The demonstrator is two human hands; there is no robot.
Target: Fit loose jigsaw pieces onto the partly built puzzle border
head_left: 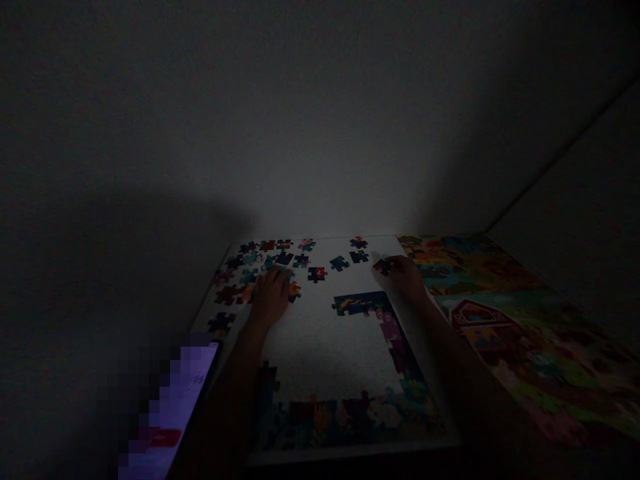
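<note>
The scene is very dark. A partly assembled jigsaw puzzle (380, 333) lies on a white board (310, 333), with its right side and bottom edge joined. Several loose puzzle pieces (280, 257) are scattered at the board's far left. My left hand (270, 297) rests flat on those loose pieces, fingers stretched forward. My right hand (405, 277) is at the far right of the board, its fingers pinched on a dark puzzle piece (383, 267).
A colourful picture sheet with a red barn (500, 313) lies to the right of the board. A glowing phone screen (175, 400) sits at the lower left. A plain wall rises behind the board.
</note>
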